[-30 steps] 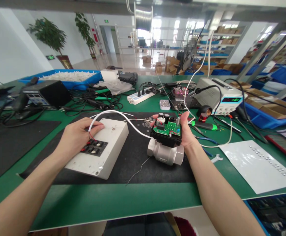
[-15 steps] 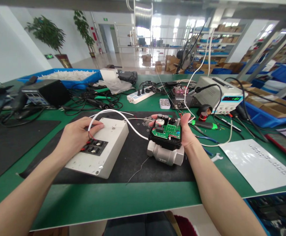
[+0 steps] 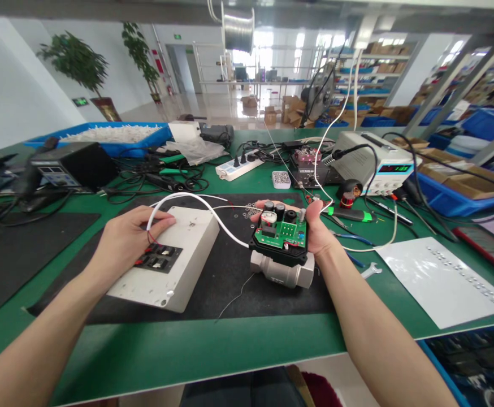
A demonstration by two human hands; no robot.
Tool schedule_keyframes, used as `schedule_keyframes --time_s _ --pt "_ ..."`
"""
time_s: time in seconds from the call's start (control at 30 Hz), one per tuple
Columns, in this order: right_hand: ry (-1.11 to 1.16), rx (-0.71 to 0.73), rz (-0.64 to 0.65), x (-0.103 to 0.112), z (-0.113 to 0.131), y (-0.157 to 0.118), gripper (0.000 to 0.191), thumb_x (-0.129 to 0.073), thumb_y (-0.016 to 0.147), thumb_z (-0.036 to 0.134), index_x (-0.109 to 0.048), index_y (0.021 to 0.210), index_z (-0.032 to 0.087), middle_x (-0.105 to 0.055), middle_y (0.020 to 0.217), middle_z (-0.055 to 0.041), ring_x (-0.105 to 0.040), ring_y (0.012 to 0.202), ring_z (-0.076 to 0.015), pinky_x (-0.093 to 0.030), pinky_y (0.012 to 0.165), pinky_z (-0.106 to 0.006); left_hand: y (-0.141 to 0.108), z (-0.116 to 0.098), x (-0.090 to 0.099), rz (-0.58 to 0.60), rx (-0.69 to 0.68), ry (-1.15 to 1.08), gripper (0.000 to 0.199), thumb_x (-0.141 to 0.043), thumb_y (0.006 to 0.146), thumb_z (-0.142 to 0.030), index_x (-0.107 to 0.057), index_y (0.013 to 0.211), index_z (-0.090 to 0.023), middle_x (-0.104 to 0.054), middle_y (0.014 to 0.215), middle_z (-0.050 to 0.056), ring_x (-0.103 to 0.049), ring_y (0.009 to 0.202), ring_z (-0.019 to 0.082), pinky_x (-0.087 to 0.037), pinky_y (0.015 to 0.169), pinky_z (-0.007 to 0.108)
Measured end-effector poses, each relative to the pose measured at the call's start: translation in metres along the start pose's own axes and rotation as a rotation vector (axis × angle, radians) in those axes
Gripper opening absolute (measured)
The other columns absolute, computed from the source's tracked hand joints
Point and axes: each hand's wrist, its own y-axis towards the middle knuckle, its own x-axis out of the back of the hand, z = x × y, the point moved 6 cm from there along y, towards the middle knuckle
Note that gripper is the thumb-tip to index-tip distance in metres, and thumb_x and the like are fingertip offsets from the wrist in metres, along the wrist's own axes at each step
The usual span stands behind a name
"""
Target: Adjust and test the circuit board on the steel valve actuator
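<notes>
My left hand [image 3: 130, 234] is closed on the end of a white cable [image 3: 187, 198], whose thin dark and red wires reach the black terminal block [image 3: 162, 259] on a beige box [image 3: 194, 226]. The cable arcs over to an electric valve actuator with a bare green circuit board [image 3: 283, 232]. Beneath the board's black housing is a silver metal valve body [image 3: 281, 270]. My right hand [image 3: 319, 234] grips the actuator from behind and the right, thumb at its right edge and fingertips showing at the back left. A thin loose wire [image 3: 241, 294] trails from the valve onto the mat.
A black mat [image 3: 230, 305] covers part of the green table. Small rings [image 3: 247, 212] lie behind the actuator. To the right are a wrench [image 3: 372, 271], a white sheet [image 3: 433, 288] and a power supply [image 3: 378, 164]. A power strip [image 3: 238, 167] stands behind.
The actuator in my right hand has tilted slightly, its board turned more toward me. My left hand stays at the terminal block. The whole view has shifted a little.
</notes>
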Motion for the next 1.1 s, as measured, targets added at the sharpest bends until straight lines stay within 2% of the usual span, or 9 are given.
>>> schedule_keyframes --time_s 0.13,0.3,0.33,0.4,0.47,0.53,0.67,0.87,1.1 --pt "0.021 -0.009 0.076 -0.012 0.005 -0.001 0.106 -0.065 0.061 0.098 -0.07 0.133 0.021 -0.077 0.125 -0.0164 -0.072 0.12 -0.037 -0.06 0.1 -0.053 -0.008 0.0 0.013 -0.063 -0.009 0.06 0.05 -0.052 0.096 -0.066 -0.07 0.119 -0.026 -0.071 0.119 0.0 -0.068 0.105 0.028 -0.05 0.092 0.044" --pt "0.011 -0.029 0.164 -0.027 0.016 -0.006 0.107 -0.072 0.063 0.092 -0.065 0.143 0.021 -0.068 0.142 -0.0188 -0.073 0.118 -0.0341 -0.061 0.099 -0.049 -0.045 -0.059 0.055 -0.508 0.031 -0.035 0.038 -0.065 0.098 -0.049 -0.067 0.131 -0.03 -0.07 0.126 0.004 -0.07 0.109 0.029 -0.055 0.104 0.051" --pt "0.006 -0.031 0.18 -0.028 0.017 -0.007 0.107 -0.072 0.064 0.091 -0.064 0.144 0.021 -0.067 0.144 -0.0188 -0.074 0.117 -0.0335 -0.062 0.098 -0.047 -0.048 -0.082 0.051 -0.454 -0.07 -0.168 0.038 -0.07 0.097 -0.046 -0.066 0.132 -0.033 -0.069 0.123 0.003 -0.07 0.11 0.028 -0.057 0.106 0.05" --pt "-0.011 -0.042 0.197 -0.029 0.017 -0.009 0.108 -0.072 0.063 0.091 -0.063 0.146 0.023 -0.066 0.145 -0.0184 -0.074 0.117 -0.0342 -0.063 0.094 -0.047 -0.047 -0.128 0.025 -0.127 -0.268 -0.4 0.059 -0.081 0.089 -0.051 -0.058 0.142 -0.041 -0.061 0.139 0.003 -0.062 0.129 0.031 -0.055 0.114 0.052" --pt "-0.053 -0.031 0.16 -0.024 0.015 -0.01 0.108 -0.072 0.061 0.092 -0.066 0.144 0.024 -0.068 0.143 -0.0174 -0.074 0.117 -0.0362 -0.063 0.093 -0.049 -0.043 -0.162 -0.007 0.137 -0.401 -0.438 0.102 -0.096 0.066 -0.063 -0.045 0.153 -0.041 -0.048 0.155 0.005 -0.05 0.144 0.036 -0.048 0.123 0.056" --pt "-0.125 0.032 0.078 -0.016 0.016 -0.009 0.1 -0.072 0.06 0.093 -0.075 0.132 0.024 -0.074 0.133 -0.0155 -0.072 0.12 -0.0377 -0.06 0.1 -0.052 -0.038 -0.182 -0.034 0.278 -0.53 -0.418 0.121 -0.103 0.059 -0.053 -0.036 0.158 -0.038 -0.041 0.161 0.009 -0.043 0.149 0.038 -0.045 0.125 0.057" --pt "-0.227 0.134 -0.065 -0.006 0.022 -0.007 0.082 -0.072 0.058 0.093 -0.086 0.104 0.027 -0.082 0.114 -0.0117 -0.075 0.114 -0.0372 -0.057 0.105 -0.055 -0.031 -0.189 -0.06 0.278 -0.69 -0.487 0.133 -0.108 0.053 -0.042 -0.029 0.16 -0.031 -0.04 0.159 0.015 -0.037 0.152 0.039 -0.041 0.128 0.057" --pt "-0.179 0.051 -0.075 -0.016 0.021 -0.008 0.068 -0.079 0.061 0.086 -0.087 0.095 0.028 -0.084 0.097 -0.0091 -0.079 0.092 -0.0328 -0.064 0.088 -0.049 -0.053 -0.187 -0.065 0.198 -0.64 -0.431 0.126 -0.096 0.07 -0.057 -0.018 0.163 -0.025 -0.038 0.162 0.016 -0.038 0.152 0.037 -0.042 0.128 0.057" --pt "-0.37 0.039 -0.135 -0.018 0.032 -0.007 0.064 -0.083 0.06 0.083 -0.085 0.083 0.024 -0.082 0.083 -0.0098 -0.075 0.076 -0.0285 -0.062 0.076 -0.042 -0.07 -0.19 -0.071 0.072 -0.565 -0.507 0.117 -0.095 0.073 -0.05 -0.021 0.162 -0.03 -0.042 0.16 0.014 -0.041 0.149 0.039 -0.045 0.124 0.064"
